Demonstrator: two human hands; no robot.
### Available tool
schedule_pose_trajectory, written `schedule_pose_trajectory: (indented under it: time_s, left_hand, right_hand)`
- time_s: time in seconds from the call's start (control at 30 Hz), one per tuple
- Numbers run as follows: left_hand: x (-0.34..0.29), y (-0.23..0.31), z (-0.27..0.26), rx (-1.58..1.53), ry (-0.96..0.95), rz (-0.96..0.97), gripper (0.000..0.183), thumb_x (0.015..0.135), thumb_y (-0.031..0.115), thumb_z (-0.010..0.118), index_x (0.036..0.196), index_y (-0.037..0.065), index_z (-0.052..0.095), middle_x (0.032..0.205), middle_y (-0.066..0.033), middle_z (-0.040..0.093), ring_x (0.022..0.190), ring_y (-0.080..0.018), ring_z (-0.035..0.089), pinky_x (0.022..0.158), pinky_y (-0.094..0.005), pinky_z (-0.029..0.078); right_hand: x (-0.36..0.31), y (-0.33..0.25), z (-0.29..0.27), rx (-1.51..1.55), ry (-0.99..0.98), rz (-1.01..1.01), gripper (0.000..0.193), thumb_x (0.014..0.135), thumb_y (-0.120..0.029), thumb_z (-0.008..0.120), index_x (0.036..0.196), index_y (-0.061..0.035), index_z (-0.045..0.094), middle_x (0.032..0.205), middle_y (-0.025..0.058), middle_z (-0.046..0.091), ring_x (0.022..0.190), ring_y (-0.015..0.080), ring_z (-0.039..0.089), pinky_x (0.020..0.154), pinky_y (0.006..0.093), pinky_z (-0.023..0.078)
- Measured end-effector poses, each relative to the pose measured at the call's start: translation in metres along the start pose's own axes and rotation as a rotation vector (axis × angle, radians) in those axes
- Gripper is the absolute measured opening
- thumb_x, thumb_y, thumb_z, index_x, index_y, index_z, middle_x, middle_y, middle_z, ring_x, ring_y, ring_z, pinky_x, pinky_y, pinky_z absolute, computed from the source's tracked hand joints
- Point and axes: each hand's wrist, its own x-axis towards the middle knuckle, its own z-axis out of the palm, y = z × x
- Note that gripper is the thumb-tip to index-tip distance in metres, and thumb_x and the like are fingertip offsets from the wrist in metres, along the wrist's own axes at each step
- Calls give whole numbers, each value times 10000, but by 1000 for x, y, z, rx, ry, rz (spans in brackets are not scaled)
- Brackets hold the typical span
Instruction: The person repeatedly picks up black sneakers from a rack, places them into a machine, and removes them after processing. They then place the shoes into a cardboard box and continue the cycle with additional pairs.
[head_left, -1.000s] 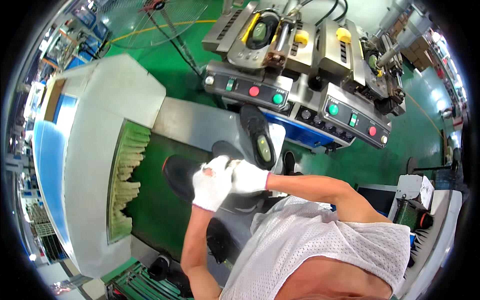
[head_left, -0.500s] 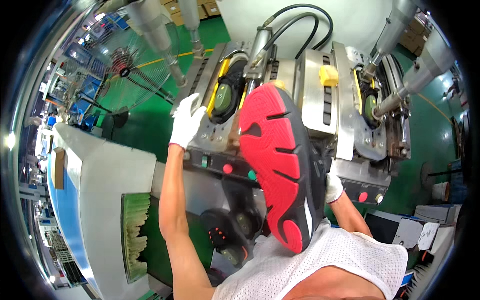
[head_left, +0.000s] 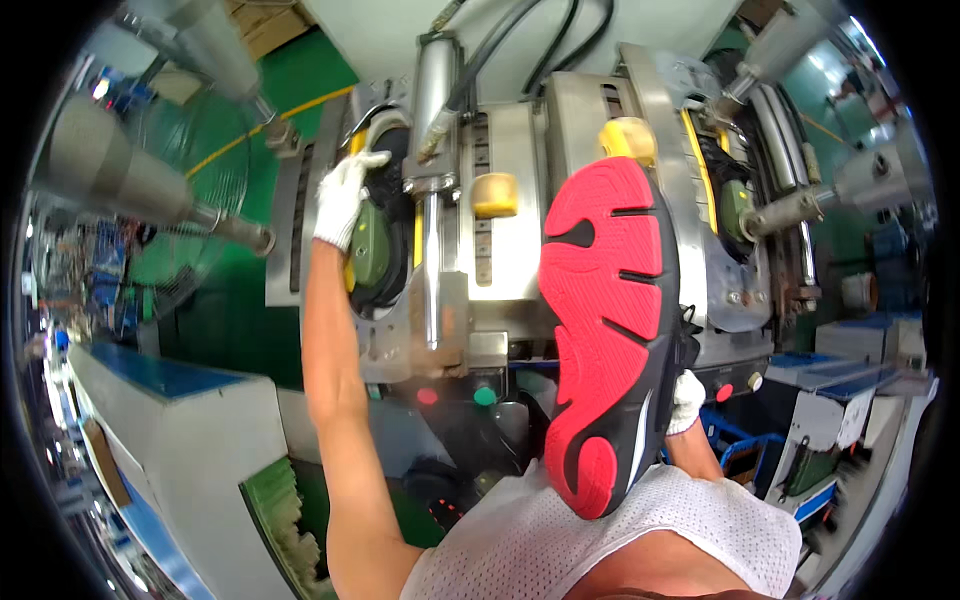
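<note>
My right hand, in a white glove, grips a sneaker by its upper side. Its red and black sole faces me, toe pointing away; the shoe hides part of that hand's fingers. My left hand, gloved too, reaches into the left station of a metal press machine. Its fingers are apart, with the tips at the edge of a black shoe upper clamped there. A green shoe last shows inside that upper, beside a yellow strip. The left hand appears to hold nothing.
A metal cylinder stands beside the left station. Another green last sits in the right station. Slanted rods jut in at both sides. Red and green buttons line the front. A grey-white cabinet stands at left.
My left hand has moved from the station's outer front edge inward and farther over the clamped upper. The view has shifted, and the sneaker in my right hand now appears farther right.
</note>
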Motion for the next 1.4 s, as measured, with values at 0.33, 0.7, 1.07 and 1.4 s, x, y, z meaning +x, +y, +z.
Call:
schedule_pose_trajectory:
  time_s: [0.33, 0.7, 1.07, 1.4]
  left_hand:
    - [-57, -10, -8, -112, -70, -40, 516, 978, 223, 559, 1454, 32, 499, 1344, -150, 619, 1264, -203, 560, 1085, -337, 404]
    - [-13, -40, 10, 96, 105, -2, 401, 1034, 329, 469, 1148, 18, 694, 956, -154, 709, 942, -293, 652, 865, -387, 491]
    - [-15, -7, 30, 134, 410, -18, 467, 1025, 334, 435, 775, 3, 650, 744, -172, 668, 709, -318, 640, 712, -440, 475]
    - [-131, 101, 24, -308, 670, 6, 292, 1047, 224, 502, 918, -11, 619, 759, -43, 590, 650, -123, 545, 616, -273, 448]
  right_hand:
    - [2, 10, -5, -3, 66, -3, 714, 762, 0, 633, 1450, 53, 452, 1396, 251, 560, 1223, 421, 603, 1037, 506, 501]
    - [-6, 7, -6, -49, 47, -5, 628, 771, -45, 614, 1370, 109, 506, 1301, 268, 612, 1155, 407, 641, 1007, 480, 522]
    - [-35, 17, -29, -175, 172, 49, 464, 803, -129, 583, 1210, 86, 639, 1187, 246, 685, 1029, 393, 702, 915, 487, 585]
    - [-60, 23, -15, -572, 378, 6, 409, 774, 3, 692, 1171, 37, 598, 810, 70, 659, 733, 174, 664, 676, 315, 551]
